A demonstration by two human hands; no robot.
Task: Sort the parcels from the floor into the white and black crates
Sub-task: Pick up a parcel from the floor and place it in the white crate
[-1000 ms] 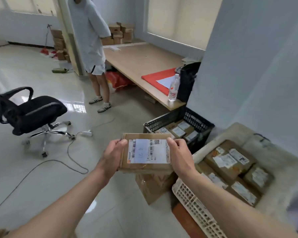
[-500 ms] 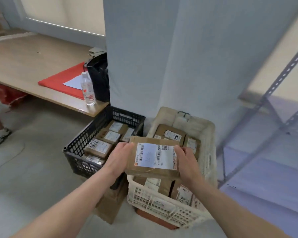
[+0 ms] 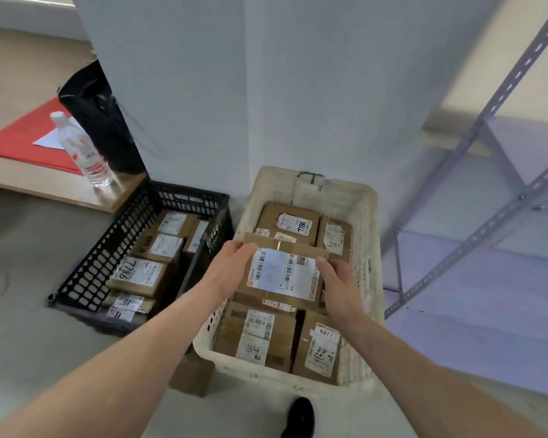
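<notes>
Now holding a brown cardboard parcel [image 3: 282, 273] level and label-up between both hands, over the middle of the white crate [image 3: 369, 235]. Grips its left edge with the left hand [image 3: 231, 270], fingers curled over the far corner. Clamps the right edge with the right hand [image 3: 339, 289], fingers wrapped round the side. Cannot tell whether it touches the packed parcels [image 3: 260, 333] beneath, one of them marked "A34".

Just left of that, almost touching it, the black crate [image 3: 86, 279], with its own labelled boxes [image 3: 140, 273], one marked "7786". Behind it, a wooden desk [image 3: 45, 184] with a clear water bottle [image 3: 83, 150], a red sheet [image 3: 23, 137] and a black bag [image 3: 102, 121]. On the right, a grey slotted-metal shelf rack [image 3: 475, 235]. Below the white crate, the toe of a black shoe [image 3: 301, 415].
</notes>
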